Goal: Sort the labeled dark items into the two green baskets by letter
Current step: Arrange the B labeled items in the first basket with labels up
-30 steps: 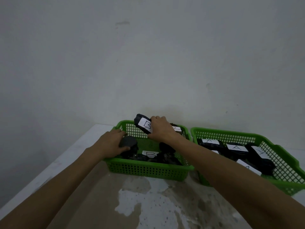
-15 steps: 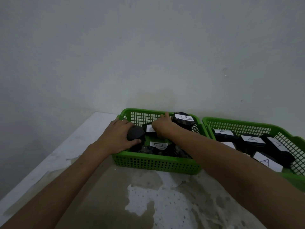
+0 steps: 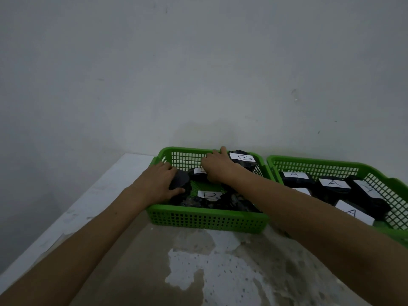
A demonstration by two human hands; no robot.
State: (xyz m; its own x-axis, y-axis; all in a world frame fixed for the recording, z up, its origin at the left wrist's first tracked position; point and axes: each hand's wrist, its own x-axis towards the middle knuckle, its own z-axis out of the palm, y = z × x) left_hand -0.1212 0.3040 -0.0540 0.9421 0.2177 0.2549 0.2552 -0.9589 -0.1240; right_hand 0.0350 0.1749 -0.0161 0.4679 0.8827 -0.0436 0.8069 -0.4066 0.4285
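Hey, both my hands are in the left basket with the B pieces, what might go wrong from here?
1. The left hand grips a dark piece with no label showing, so its letter can't be checked; it may be misfiled.
2. The B piece at the back of the left basket sits high against the rim, right beside the right hand; a nudge might tip it out.
3. The right forearm crosses near the right basket and may bump it.

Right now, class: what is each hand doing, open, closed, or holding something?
Left hand: closed around a dark item in the left basket.
Right hand: resting palm-down on items in that basket; whether it grips anything cannot be told.
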